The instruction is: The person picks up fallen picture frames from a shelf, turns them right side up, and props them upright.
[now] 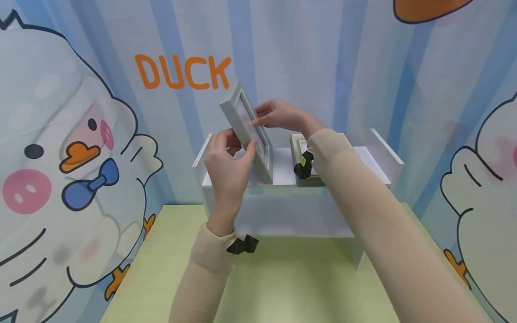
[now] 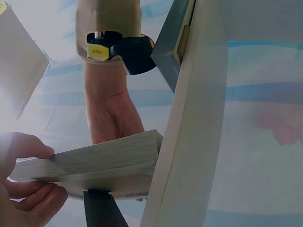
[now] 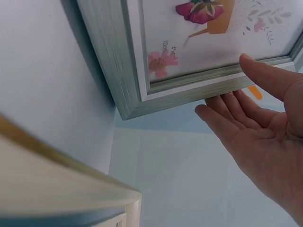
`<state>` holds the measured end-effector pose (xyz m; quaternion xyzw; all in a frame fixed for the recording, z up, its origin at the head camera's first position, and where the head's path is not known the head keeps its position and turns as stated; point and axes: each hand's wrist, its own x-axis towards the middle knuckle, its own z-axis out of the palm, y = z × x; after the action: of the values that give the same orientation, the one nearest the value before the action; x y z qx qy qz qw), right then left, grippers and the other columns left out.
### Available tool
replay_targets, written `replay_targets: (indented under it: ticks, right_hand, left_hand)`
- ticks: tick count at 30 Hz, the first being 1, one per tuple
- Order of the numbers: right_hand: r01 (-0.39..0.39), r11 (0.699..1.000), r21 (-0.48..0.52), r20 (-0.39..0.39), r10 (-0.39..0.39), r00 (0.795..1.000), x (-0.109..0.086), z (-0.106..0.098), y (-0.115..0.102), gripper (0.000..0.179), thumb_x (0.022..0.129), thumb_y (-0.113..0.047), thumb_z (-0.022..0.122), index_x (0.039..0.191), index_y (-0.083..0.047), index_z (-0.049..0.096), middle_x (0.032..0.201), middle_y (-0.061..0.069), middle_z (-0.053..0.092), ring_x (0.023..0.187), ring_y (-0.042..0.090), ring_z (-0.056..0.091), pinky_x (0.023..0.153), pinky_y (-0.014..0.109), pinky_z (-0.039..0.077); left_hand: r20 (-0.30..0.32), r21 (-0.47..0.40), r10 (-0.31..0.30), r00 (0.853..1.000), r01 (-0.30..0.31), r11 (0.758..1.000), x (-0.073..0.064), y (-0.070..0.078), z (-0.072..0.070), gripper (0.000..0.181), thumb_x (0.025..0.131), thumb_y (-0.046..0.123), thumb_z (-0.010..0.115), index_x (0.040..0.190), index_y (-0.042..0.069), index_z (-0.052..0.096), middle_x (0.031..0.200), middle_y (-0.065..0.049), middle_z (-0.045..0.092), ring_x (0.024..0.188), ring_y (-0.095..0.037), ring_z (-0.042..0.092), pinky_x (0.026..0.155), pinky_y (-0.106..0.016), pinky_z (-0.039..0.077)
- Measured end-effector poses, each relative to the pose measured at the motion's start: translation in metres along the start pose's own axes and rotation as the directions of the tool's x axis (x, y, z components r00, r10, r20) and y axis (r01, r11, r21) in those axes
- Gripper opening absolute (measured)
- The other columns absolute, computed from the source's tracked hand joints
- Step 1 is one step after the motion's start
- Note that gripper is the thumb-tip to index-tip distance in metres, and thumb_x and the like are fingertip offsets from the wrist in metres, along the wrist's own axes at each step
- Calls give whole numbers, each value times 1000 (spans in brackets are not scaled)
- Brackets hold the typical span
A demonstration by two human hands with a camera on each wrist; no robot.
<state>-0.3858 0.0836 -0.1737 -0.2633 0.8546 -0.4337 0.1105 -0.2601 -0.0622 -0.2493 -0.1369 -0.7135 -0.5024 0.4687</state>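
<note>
A pale grey-green picture frame [image 1: 258,146] stands tilted on the left part of a white shelf [image 1: 282,167]. My left hand [image 1: 228,166] grips its near left side, thumb on one face and fingers on the other. On its far right side my right hand [image 1: 284,115] pinches the edge. In the right wrist view the frame [image 3: 189,91] shows a floral picture under its front, with the right thumb [image 3: 267,75] over the rim and fingers behind. A dark support leg [image 2: 102,208] sticks out from the frame's back in the left wrist view.
More picture frames [image 1: 299,154] lie stacked on the shelf's right part, partly hidden by my right sleeve. Raised side panels [image 1: 381,154] bound the shelf. It stands on a yellow-green table [image 1: 291,278] before a striped duck-print curtain [image 1: 299,54].
</note>
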Motion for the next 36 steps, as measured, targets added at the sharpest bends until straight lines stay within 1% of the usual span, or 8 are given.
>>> replay_targets:
  ticks: [3,6,14,19,24,28,30,36]
  right_hand:
    - [-5,1000,0,0,5,1000,-1,-1,1,50,95,-14,57,140,0,42,140,15,49,128,25,48,109,33,40]
    - [-18,1000,-9,-4,18,1000,-3,-3,1,46,95,-13,57,138,0,45,136,15,52,127,25,50,109,33,40]
    - [-84,996,-30,-28,83,996,-13,-8,0,43,92,-9,60,132,3,50,132,17,55,124,26,52,107,33,42]
    - [-142,990,-18,-52,141,989,-19,-12,2,43,90,-7,62,131,4,51,131,18,55,121,28,54,104,34,45]
    - [-198,980,27,-78,199,977,-27,-13,3,49,89,-3,62,135,6,46,132,20,54,117,29,56,100,34,48]
    - [-214,976,34,-99,217,971,-35,-11,2,51,88,-4,64,135,5,46,132,20,54,113,29,58,96,34,50]
    - [-217,976,28,-105,219,970,-40,-10,0,51,88,-5,65,134,5,47,131,19,55,112,29,59,95,34,51]
    - [-232,972,23,-137,233,963,-50,-8,-3,41,86,-8,69,124,3,57,116,17,63,89,16,66,85,29,56]
  left_hand:
    - [-3,12,-25,1000,25,1000,3,-3,-5,25,80,15,73,101,3,66,92,-10,60,82,-16,62,73,-24,57]
    - [16,24,-61,998,61,998,6,-7,-11,25,82,18,72,103,4,66,93,-9,62,80,-15,63,72,-22,56]
    - [43,72,-150,988,146,987,19,-16,-27,32,84,19,70,112,4,66,98,-10,66,82,-17,65,76,-28,58]
    - [76,77,-215,974,210,975,30,-21,-32,34,85,18,68,116,4,65,102,-11,67,88,-19,65,80,-30,57]
    - [103,80,-249,963,242,967,41,-29,-36,34,85,15,66,117,3,65,104,-12,68,92,-20,65,83,-30,56]
    - [121,103,-272,955,261,960,48,-36,-38,34,87,14,64,119,4,64,107,-12,68,95,-20,65,85,-31,55]
    - [135,122,-300,944,284,951,52,-39,-38,34,88,15,62,121,6,63,109,-11,67,98,-19,64,88,-32,54]
    - [193,149,-350,917,325,934,66,-44,-38,36,89,14,60,123,6,62,115,-11,66,102,-21,63,90,-34,53]
